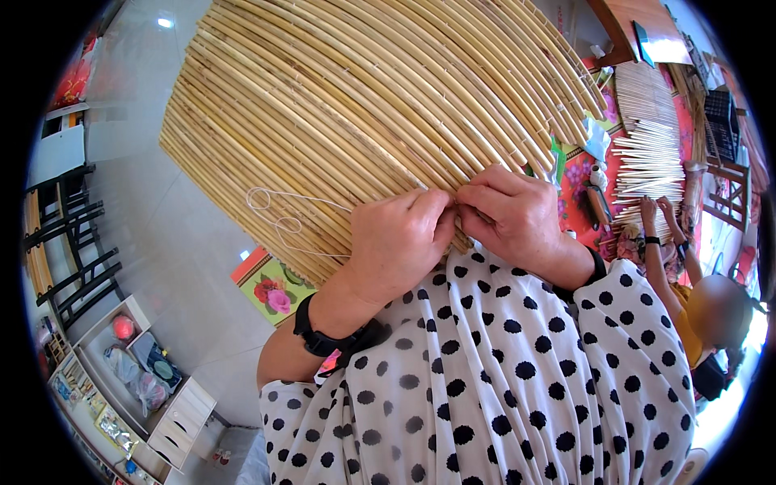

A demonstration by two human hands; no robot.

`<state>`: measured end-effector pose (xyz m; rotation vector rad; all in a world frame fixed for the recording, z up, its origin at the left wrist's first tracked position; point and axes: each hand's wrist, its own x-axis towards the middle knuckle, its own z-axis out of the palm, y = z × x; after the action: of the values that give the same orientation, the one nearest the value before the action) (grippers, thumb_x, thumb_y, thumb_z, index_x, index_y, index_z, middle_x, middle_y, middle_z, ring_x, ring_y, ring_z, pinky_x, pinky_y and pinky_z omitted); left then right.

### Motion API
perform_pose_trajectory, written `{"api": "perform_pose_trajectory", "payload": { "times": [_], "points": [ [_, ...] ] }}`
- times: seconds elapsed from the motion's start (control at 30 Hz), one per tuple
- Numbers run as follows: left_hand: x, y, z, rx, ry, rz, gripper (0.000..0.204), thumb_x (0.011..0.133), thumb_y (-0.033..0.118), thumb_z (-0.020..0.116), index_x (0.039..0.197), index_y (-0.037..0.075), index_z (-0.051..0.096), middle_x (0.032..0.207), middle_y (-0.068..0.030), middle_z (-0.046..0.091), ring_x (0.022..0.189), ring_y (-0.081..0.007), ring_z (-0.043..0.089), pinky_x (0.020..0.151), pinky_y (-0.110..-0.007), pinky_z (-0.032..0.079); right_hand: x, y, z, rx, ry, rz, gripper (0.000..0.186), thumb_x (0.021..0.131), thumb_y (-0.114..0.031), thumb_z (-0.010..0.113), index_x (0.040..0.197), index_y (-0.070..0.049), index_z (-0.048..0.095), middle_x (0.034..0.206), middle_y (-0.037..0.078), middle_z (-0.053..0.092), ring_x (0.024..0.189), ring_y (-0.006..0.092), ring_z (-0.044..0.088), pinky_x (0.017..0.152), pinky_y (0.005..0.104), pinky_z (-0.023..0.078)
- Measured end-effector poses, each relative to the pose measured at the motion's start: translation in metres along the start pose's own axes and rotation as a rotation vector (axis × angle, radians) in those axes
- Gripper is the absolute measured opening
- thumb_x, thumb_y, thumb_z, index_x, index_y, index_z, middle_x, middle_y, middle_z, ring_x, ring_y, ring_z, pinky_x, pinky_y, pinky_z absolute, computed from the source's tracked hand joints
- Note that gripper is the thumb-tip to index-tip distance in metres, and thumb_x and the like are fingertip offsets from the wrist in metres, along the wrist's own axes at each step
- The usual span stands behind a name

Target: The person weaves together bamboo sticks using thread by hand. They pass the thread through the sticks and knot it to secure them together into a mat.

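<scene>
A large mat of thin bamboo sticks point(347, 89), tied side by side with rows of white stitches, spreads out in front of me. At its near edge my left hand point(396, 242) is closed in a pinch, its fingertips against those of my right hand point(511, 217). A loose white string point(311, 198) loops over the sticks on the left, and both its visible strands run to my left hand. My right hand is also pinched closed at the stick ends; what lies between its fingers is hidden.
On the right, a co-worker's hands point(656, 212) touch a smaller mat of pale sticks point(647, 162) on a red flowered cloth. A wooden table point(614, 28) stands beyond. At left are dark folded frames point(77, 234) and an open drawer unit point(182, 420).
</scene>
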<state>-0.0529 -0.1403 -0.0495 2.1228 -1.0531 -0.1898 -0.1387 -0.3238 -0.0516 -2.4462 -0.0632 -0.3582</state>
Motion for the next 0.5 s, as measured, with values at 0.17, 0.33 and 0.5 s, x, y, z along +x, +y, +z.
{"api": "perform_pose_trajectory", "payload": {
  "times": [0.17, 0.33, 0.5],
  "points": [
    [0.0006, 0.0026, 0.0008, -0.001, 0.019, -0.037, 0.011, 0.085, 0.014, 0.078, 0.087, 0.011, 0.067, 0.073, -0.0048, 0.069, 0.064, -0.0281, 0.07, 0.054, -0.041, 0.053, -0.0002, -0.0009, -0.0006, 0.01, -0.003, 0.011, 0.021, 0.078, -0.013, 0.082, 0.099, -0.014, 0.08, 0.092, 0.001, 0.069, 0.073, 0.0242, 0.072, 0.06, 0.0382, 0.058],
    [0.0021, 0.0019, 0.0029, -0.017, 0.027, -0.032, 0.011, 0.086, 0.013, 0.077, 0.086, 0.011, 0.066, 0.073, -0.0057, 0.068, 0.063, -0.0292, 0.069, 0.054, -0.042, 0.052, -0.0006, -0.0005, -0.0008, 0.018, -0.006, 0.016, 0.02, 0.078, -0.012, 0.082, 0.098, -0.014, 0.081, 0.091, 0.001, 0.07, 0.073, 0.0243, 0.072, 0.06, 0.038, 0.058],
    [0.002, 0.0028, 0.0091, -0.019, 0.064, -0.038, 0.012, 0.084, 0.012, 0.076, 0.085, 0.011, 0.064, 0.072, -0.0056, 0.068, 0.062, -0.0297, 0.068, 0.054, -0.043, 0.051, -0.0015, 0.0008, 0.0015, 0.055, 0.015, 0.017, 0.019, 0.078, -0.011, 0.082, 0.097, -0.012, 0.08, 0.092, 0.001, 0.07, 0.073, 0.0244, 0.072, 0.06, 0.0376, 0.057]
  ]
}}
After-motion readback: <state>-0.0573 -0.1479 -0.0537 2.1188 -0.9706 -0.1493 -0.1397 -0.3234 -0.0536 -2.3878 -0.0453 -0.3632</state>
